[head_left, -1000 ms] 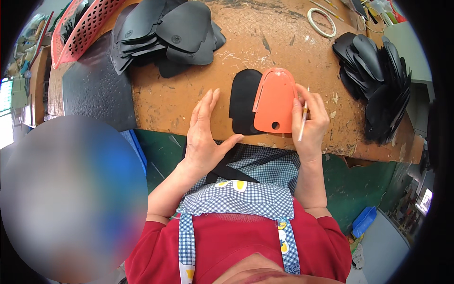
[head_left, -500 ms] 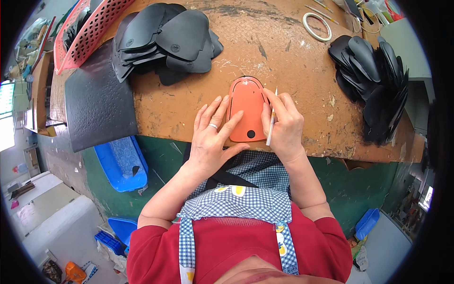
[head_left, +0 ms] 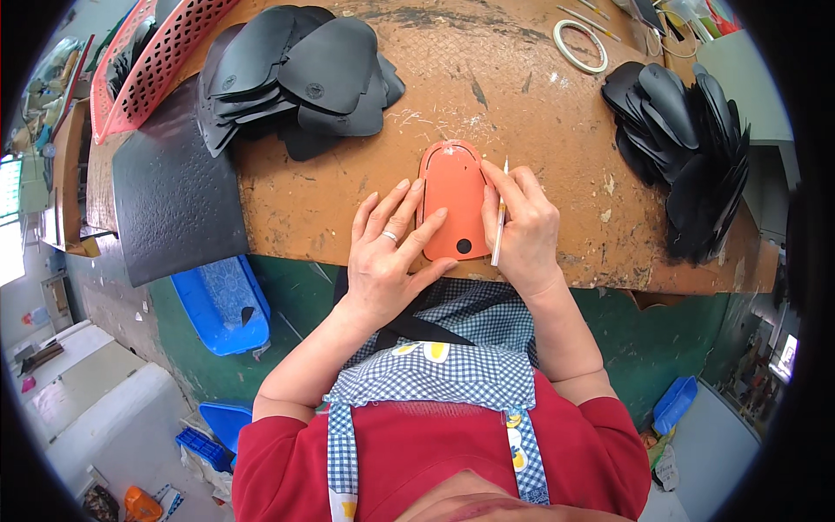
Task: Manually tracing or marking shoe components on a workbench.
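Note:
An orange plastic template point(head_left: 452, 196) with a rounded far end lies near the table's front edge. Black shows through its curved slots and through the round hole near its close end. My left hand point(head_left: 391, 239), a ring on one finger, rests with fingers spread along the template's left side, fingertips pressing on it. At the right side, my right hand point(head_left: 524, 228) has its index finger against the template's edge. A slim white pen point(head_left: 497, 248) is held in that hand, standing nearly in line with the forearm, its thin tip pointing away from me.
Black leather-like pieces point(head_left: 335, 65) are piled at the far left, beside a black sheet point(head_left: 181, 187) overhanging the edge. A pink perforated basket point(head_left: 161, 74) stands behind. Another black pile point(head_left: 683, 157) lies right, with a tape roll point(head_left: 580, 46) beyond. Below sits a blue tray point(head_left: 217, 304).
The template has turned slightly, its close end shifting a little to the right. Both hands stay on it, and the pen remains in my right hand. The whole view has shifted slightly.

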### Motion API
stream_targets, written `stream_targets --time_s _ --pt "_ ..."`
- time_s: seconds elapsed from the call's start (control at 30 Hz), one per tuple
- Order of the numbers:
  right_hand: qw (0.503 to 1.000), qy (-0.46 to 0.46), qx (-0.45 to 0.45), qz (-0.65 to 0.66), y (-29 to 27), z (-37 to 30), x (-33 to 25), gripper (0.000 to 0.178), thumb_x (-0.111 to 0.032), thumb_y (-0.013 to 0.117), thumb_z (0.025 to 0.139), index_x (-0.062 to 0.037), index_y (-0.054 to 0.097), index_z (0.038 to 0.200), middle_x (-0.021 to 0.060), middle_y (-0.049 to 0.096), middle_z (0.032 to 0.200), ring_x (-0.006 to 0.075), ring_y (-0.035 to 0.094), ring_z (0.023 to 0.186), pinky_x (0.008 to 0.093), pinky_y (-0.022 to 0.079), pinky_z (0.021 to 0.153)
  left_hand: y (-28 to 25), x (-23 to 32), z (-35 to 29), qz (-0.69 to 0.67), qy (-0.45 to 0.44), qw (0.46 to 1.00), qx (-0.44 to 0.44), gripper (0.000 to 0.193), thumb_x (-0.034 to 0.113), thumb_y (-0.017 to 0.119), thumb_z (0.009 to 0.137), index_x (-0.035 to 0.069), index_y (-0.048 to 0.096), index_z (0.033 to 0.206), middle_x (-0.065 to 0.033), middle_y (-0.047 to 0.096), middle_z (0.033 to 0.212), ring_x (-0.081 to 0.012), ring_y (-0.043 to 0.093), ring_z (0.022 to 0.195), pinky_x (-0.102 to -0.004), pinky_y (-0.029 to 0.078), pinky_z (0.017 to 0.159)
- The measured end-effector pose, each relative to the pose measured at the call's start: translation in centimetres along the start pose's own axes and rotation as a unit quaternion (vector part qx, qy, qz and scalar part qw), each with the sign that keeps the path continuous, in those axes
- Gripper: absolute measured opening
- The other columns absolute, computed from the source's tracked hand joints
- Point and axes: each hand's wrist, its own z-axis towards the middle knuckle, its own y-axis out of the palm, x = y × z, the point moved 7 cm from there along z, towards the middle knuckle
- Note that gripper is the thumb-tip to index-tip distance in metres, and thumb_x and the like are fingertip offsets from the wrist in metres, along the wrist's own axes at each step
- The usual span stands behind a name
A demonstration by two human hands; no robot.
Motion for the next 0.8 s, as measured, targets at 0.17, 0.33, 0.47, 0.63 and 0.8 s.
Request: stream_targets --time_s 0.17,0.33,0.47,0.63,0.8 --pt "0.999 -0.036 0.002 -0.032 0.2 -0.2 -0.4 0.031 -0.002 0.07 0.092 0.0019 0.071 0.122 0.0116 0.061 0.094 0.0266 0.07 0.073 0.0364 0.057 0.063 0.0 -0.1 -0.3 0.006 -0.004 1.0 0.01 0.066 0.033 0.091 0.075 0.017 0.072 0.136 -0.0146 0.059 0.153 -0.0358 0.051 0.145 -0.0562 0.036 0.121" --pt "0.998 -0.048 0.0 -0.05 0.4 -0.3 -0.8 0.032 -0.003 0.07 0.091 0.0013 0.071 0.123 0.0117 0.061 0.094 0.0274 0.071 0.075 0.0368 0.058 0.065 0.0 -0.2 -0.3 0.008 0.0 1.0 0.004 0.065 0.031 0.091 0.076 0.016 0.073 0.136 -0.0144 0.059 0.154 -0.0363 0.051 0.145 -0.0566 0.036 0.121" --pt "0.999 -0.015 -0.031 -0.012 -0.7 0.4 -0.2 0.027 -0.001 0.068 0.095 0.0016 0.072 0.122 0.0122 0.067 0.094 0.0243 0.071 0.077 0.0342 0.057 0.069 0.2 -0.3 0.0 0.003 0.009 1.0 -0.001 0.064 0.032 0.091 0.076 0.015 0.071 0.135 -0.0157 0.058 0.154 -0.0359 0.049 0.146 -0.0559 0.034 0.121" --pt "0.977 0.102 0.06 0.18 -5.2 2.4 3.6 0.026 -0.008 0.064 0.104 -0.0014 0.071 0.128 0.0079 0.072 0.097 0.0131 0.069 0.079 0.0265 0.053 0.067 -0.1 -0.2 0.0 0.018 0.008 1.0 0.006 0.065 0.029 0.093 0.073 0.016 0.074 0.134 -0.0141 0.059 0.154 -0.0366 0.051 0.145 -0.0565 0.037 0.121" --pt "0.962 0.057 -0.013 0.266 -3.1 2.6 2.2 0.025 -0.012 0.066 0.106 0.0 0.073 0.127 0.0057 0.074 0.098 0.0086 0.068 0.082 0.022 0.054 0.068 -0.2 -0.3 -0.1 0.015 0.007 1.0 0.011 0.066 0.029 0.092 0.073 0.016 0.074 0.135 -0.0143 0.059 0.153 -0.0369 0.051 0.144 -0.0565 0.037 0.12"
